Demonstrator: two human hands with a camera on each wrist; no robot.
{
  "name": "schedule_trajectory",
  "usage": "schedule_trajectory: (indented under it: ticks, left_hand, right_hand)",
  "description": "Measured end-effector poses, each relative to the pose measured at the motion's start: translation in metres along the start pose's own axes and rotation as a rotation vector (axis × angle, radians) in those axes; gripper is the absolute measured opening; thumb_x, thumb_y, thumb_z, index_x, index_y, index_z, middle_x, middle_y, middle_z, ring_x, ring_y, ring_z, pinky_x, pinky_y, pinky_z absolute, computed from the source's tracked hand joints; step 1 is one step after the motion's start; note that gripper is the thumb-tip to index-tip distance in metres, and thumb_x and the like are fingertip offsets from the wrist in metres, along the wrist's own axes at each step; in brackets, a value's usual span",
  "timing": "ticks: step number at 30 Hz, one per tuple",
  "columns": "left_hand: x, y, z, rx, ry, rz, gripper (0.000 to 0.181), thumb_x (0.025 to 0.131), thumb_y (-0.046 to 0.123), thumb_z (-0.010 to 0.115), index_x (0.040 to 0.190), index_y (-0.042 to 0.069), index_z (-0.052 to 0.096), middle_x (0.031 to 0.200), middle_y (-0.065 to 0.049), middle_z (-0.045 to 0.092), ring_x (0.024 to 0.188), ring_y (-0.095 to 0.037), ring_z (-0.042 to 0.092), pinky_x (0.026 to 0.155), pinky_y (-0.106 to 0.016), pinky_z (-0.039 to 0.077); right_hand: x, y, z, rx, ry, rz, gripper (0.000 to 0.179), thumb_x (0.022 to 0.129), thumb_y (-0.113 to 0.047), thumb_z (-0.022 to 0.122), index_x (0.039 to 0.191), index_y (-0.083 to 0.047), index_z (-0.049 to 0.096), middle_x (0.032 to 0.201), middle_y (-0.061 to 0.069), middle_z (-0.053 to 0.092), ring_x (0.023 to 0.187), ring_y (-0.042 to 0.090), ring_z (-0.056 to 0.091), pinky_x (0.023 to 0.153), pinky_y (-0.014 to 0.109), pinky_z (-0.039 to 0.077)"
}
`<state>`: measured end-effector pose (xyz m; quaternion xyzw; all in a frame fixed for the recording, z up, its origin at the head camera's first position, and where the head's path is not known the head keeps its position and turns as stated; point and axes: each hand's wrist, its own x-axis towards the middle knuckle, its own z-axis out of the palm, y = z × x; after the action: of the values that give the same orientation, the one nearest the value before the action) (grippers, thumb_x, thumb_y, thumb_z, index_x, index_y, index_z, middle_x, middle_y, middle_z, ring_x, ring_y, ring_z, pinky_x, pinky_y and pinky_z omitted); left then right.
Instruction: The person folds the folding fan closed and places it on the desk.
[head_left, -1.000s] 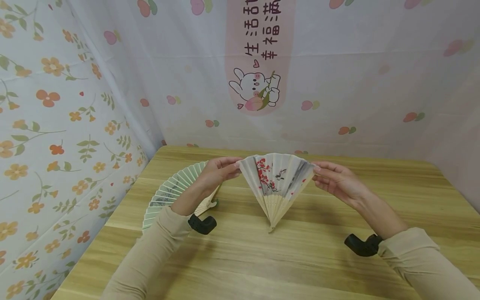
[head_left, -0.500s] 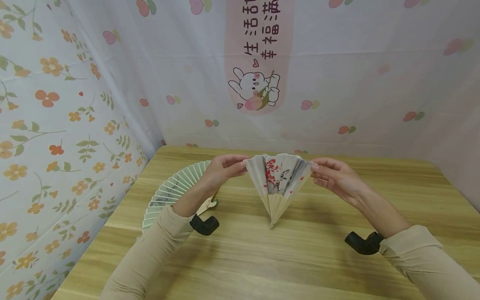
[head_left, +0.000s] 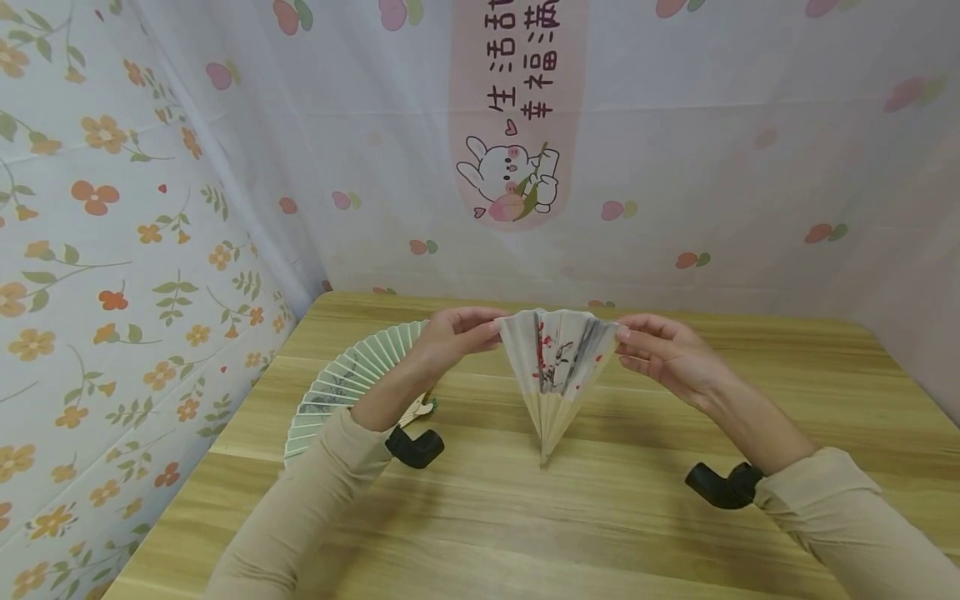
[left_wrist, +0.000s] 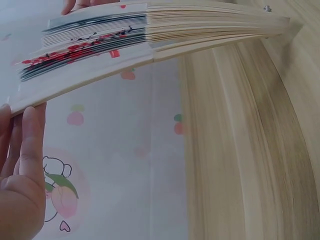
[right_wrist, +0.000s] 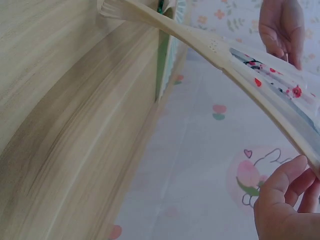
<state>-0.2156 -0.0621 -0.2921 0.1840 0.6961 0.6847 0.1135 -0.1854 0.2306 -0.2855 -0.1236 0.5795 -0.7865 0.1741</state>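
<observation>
A white folding fan (head_left: 553, 358) with red blossoms and a bird is partly spread, its pivot end pointing down toward the table. My left hand (head_left: 453, 340) pinches its left outer rib near the top corner. At the opposite top corner, my right hand (head_left: 667, 354) pinches the other outer rib between thumb and fingers. In the left wrist view, the folding fan's pleats (left_wrist: 90, 45) lie bunched close together, with the left hand (left_wrist: 22, 170) at the outer rib's end. The right wrist view has the right hand (right_wrist: 290, 200) gripping the near rib's tip.
A green folding fan (head_left: 348, 375) lies spread on the wooden table (head_left: 600, 533) at the left, partly covered by the left forearm. A patterned curtain (head_left: 675, 167) hangs behind the table, and a flowered cloth (head_left: 112, 275) hangs along the left side.
The two hands have come closer together, the left hand shifting right and the right hand slightly left. The white folding fan is narrower than before. The green folding fan has stayed put.
</observation>
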Motion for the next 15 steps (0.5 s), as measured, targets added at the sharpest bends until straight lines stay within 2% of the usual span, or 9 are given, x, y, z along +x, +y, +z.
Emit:
schedule_trajectory:
  ticks: [9,15]
  left_hand:
    - [0.001,0.0013,0.0008,0.025,-0.04,0.013,0.027,0.089,0.009,0.054,0.111,-0.005,0.056,0.104,-0.013,0.06,0.091,-0.018,0.059,0.082,-0.031,0.047]
    - [0.0027,0.0003,0.0018,0.029,-0.047,0.011,0.026,0.088,0.009,0.054,0.11,-0.006,0.056,0.104,-0.013,0.061,0.091,-0.018,0.059,0.082,-0.031,0.047]
  right_hand:
    - [0.0026,-0.0012,0.0051,-0.021,0.031,0.03,0.01,0.089,-0.007,0.052,0.093,-0.01,0.06,0.09,0.001,0.055,0.082,0.013,0.055,0.076,0.024,0.048]
    - [0.0035,-0.0005,0.0074,-0.023,0.021,0.033,0.011,0.09,-0.006,0.051,0.092,-0.01,0.061,0.088,0.0,0.055,0.081,0.012,0.056,0.076,0.024,0.048]
